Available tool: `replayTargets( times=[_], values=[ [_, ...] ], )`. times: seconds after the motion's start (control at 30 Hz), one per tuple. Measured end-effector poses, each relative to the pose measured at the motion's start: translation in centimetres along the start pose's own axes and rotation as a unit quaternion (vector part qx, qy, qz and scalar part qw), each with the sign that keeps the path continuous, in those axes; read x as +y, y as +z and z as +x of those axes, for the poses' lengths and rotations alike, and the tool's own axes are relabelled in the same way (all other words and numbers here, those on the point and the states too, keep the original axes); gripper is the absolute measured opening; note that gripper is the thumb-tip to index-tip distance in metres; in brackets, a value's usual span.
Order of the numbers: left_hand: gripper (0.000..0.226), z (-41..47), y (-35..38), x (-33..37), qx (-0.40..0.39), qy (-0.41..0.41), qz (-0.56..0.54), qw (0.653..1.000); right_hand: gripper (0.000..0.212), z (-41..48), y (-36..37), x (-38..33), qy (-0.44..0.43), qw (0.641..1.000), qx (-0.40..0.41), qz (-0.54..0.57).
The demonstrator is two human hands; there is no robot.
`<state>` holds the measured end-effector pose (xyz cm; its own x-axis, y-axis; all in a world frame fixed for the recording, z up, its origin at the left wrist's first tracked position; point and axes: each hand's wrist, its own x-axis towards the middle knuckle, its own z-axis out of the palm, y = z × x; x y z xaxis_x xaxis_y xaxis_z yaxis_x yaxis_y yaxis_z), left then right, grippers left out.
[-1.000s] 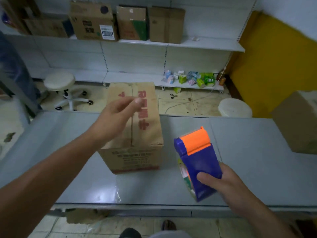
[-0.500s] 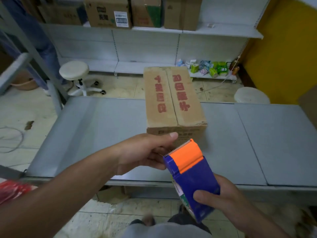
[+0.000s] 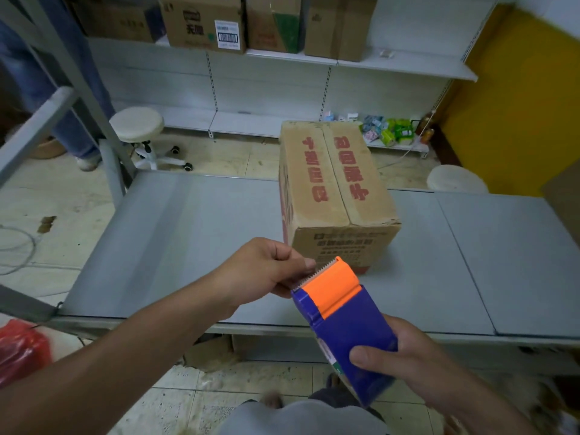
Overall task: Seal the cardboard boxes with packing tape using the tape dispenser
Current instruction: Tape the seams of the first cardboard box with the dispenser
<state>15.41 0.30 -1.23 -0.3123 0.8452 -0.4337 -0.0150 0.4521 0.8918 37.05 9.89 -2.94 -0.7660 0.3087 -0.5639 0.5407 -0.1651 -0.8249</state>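
A brown cardboard box (image 3: 335, 196) with red lettering stands on the grey table (image 3: 188, 246), its two top flaps closed with a bare seam between them. My right hand (image 3: 405, 362) grips the blue tape dispenser (image 3: 348, 334) with an orange top and a toothed cutter, held just in front of the box. My left hand (image 3: 266, 271) pinches at the cutter edge with curled fingers; the tape end itself is too thin to make out.
Another cardboard box (image 3: 565, 196) pokes in at the table's right edge. White shelves behind carry several cartons (image 3: 204, 23) and small packets (image 3: 389, 130). Two white stools (image 3: 138, 127) stand on the floor beyond the table. A red bag (image 3: 22, 350) lies at the lower left.
My left hand left the box top and came down to the dispenser's cutter, where it now pinches. The dispenser has risen closer to the box, and my view has shifted.
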Motion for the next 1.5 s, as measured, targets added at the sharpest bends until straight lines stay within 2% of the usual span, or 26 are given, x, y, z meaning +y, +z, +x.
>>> replayTargets(
  times=[0.13, 0.27, 0.43, 0.57, 0.77, 0.87, 0.97, 1.03, 1.13, 1.4, 1.5],
  values=[
    [0.019, 0.3, 0.1, 0.4, 0.023, 0.024, 0.001, 0.999, 0.063, 0.0, -1.0, -0.4, 0.003, 1.0, -0.015, -0.008],
    [0.018, 1.0, 0.5, 1.8, 0.036, 0.04, 0.0, 0.999, 0.047, -0.5, -2.5, -1.1, -0.007, 1.0, -0.02, -0.017],
    [0.018, 2.2, 1.5, 4.4, 0.027, 0.06, 0.0, 0.998, 0.048, -1.6, -5.1, -2.3, -0.013, 0.999, -0.015, -0.047],
    [0.012, 3.7, 0.1, 7.3, 0.08, 0.095, -0.026, 0.992, 0.048, -2.8, -7.2, -1.8, 0.003, 0.997, -0.028, -0.076],
    [0.013, 4.9, 0.3, 8.1, 0.098, 0.106, -0.017, 0.989, 0.05, -3.7, -12.0, -3.1, -0.012, 0.995, -0.035, -0.096],
    [0.015, 4.9, 1.0, 7.2, 0.143, 0.127, -0.058, 0.98, 0.041, -3.8, -14.8, -5.2, -0.016, 0.988, -0.036, -0.148],
    [0.014, 4.6, 1.0, 5.6, 0.23, 0.142, -0.118, 0.955, 0.036, -3.4, -17.6, -7.5, 0.002, 0.976, -0.044, -0.215],
    [0.013, 4.1, 0.3, 4.6, 0.278, 0.139, -0.15, 0.939, 0.04, -3.0, -19.3, -8.6, 0.019, 0.966, -0.048, -0.254],
    [0.014, 3.5, 0.3, 3.2, 0.299, 0.123, -0.165, 0.932, 0.055, -1.7, -21.2, -9.9, 0.048, 0.95, -0.06, -0.301],
    [0.014, 3.8, 2.6, 1.1, 0.374, 0.095, -0.221, 0.896, 0.054, 2.6, -23.3, -13.3, 0.092, 0.918, -0.09, -0.375],
    [0.015, 4.4, 3.2, 0.4, 0.39, 0.078, -0.231, 0.888, 0.067, 4.3, -23.4, -14.0, 0.111, 0.904, -0.099, -0.401]
  ],
)
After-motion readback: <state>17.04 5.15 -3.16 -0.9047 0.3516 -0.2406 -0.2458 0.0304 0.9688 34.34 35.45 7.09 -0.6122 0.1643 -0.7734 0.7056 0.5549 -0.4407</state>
